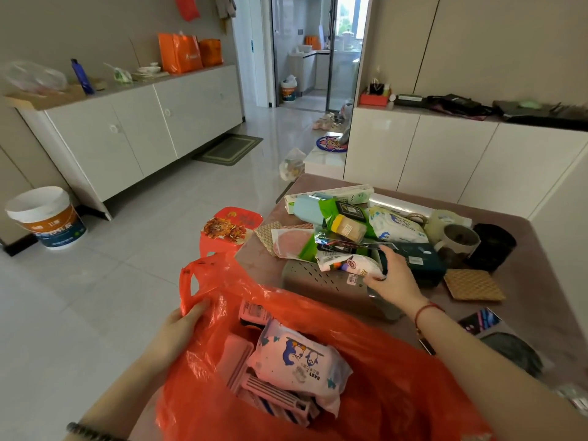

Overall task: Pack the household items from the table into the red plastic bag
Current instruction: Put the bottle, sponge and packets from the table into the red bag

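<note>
Left hand (187, 318) grips red bag (391, 370) rim, 9 o'clock. Right hand (396, 276) pinches white packet (351, 264), 1 o'clock; label unreadable.

Legible text, one entry: I read "BABY" on the wipes pack (296, 361) inside the red plastic bag (397, 361).

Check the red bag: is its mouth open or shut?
Open: the left hand holds up the red bag by its edge; a wipes pack shows inside.
</note>
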Tool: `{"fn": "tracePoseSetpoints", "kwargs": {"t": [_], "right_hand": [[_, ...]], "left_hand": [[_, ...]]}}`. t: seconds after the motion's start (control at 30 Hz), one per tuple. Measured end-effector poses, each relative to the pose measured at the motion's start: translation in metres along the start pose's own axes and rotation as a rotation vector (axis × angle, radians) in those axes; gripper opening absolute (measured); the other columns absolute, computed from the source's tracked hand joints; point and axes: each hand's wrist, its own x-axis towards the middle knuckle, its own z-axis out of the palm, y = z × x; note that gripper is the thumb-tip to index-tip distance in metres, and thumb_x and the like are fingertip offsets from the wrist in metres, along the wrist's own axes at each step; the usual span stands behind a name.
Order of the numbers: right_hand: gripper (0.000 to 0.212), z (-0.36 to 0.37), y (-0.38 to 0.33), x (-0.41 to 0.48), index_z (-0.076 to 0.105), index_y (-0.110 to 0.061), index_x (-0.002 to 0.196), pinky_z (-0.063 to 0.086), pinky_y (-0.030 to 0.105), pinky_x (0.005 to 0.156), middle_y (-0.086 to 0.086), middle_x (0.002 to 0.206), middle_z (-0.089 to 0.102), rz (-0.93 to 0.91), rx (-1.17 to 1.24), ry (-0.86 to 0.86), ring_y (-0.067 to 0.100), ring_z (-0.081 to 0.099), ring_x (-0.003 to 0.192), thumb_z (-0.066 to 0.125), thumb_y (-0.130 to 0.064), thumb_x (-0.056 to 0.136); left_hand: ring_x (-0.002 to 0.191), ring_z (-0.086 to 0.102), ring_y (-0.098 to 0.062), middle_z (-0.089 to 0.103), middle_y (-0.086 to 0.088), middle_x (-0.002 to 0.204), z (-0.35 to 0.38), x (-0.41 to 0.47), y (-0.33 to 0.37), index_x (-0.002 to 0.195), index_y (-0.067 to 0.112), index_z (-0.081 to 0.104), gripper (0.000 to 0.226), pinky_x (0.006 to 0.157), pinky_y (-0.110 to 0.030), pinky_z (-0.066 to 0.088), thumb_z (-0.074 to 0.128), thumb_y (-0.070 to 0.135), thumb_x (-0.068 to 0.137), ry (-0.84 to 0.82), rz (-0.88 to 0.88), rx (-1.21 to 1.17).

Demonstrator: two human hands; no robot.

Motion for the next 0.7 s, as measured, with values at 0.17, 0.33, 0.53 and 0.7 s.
{"fn": "tracePoseSetpoints", "kwargs": {"t": [0.17, 0.33, 0.53, 0.7], "right_hand": [[0.080, 0.030, 0.004, 0.035, 0.027, -0.017, 0.143, 0.041, 0.045, 0.101, 0.015, 0.144, 0.034, 0.023, -0.219, -0.150, 0.034, 0.039, 0.127, 0.071, -0.030, 0.077], [0.031, 0.039, 0.002, 0.040, 0.049, -0.010, 0.117, 0.048, 0.039, 0.081, 0.016, 0.116, 0.058, -0.049, -0.388, 0.060, 0.032, 0.053, 0.107, 0.059, -0.017, 0.087], [0.022, 0.031, 0.007, 0.022, 0.054, -0.008, 0.109, 0.048, 0.034, 0.071, 0.016, 0.104, 0.065, -0.018, -0.256, 0.108, 0.030, 0.060, 0.097, 0.055, -0.019, 0.089], [0.008, 0.014, 0.002, -0.019, 0.057, -0.011, 0.096, 0.052, 0.032, 0.052, 0.014, 0.102, 0.063, 0.066, 0.322, 0.211, 0.024, 0.059, 0.084, 0.058, -0.014, 0.088]], "left_hand": [[0.068, 0.066, -0.032, 0.070, -0.016, 0.074, 0.001, 0.002, 0.002, 0.086, 0.012, 0.063, 0.020, 0.063, -0.036, 0.053, 0.053, 0.028, 0.092, 0.009, -0.026, 0.003], [0.060, 0.067, -0.027, 0.072, -0.011, 0.064, 0.003, 0.005, -0.002, 0.084, 0.012, 0.063, 0.020, 0.061, -0.035, 0.055, 0.052, 0.027, 0.092, 0.007, -0.027, 0.022], [0.067, 0.068, -0.031, 0.073, -0.013, 0.070, -0.002, 0.004, -0.007, 0.089, 0.012, 0.064, 0.020, 0.066, -0.037, 0.055, 0.053, 0.029, 0.092, -0.007, -0.032, 0.022], [0.059, 0.067, -0.025, 0.071, -0.003, 0.053, -0.004, 0.001, -0.008, 0.081, 0.015, 0.062, 0.018, 0.060, -0.034, 0.053, 0.053, 0.027, 0.092, -0.016, 0.002, 0.001]]}}
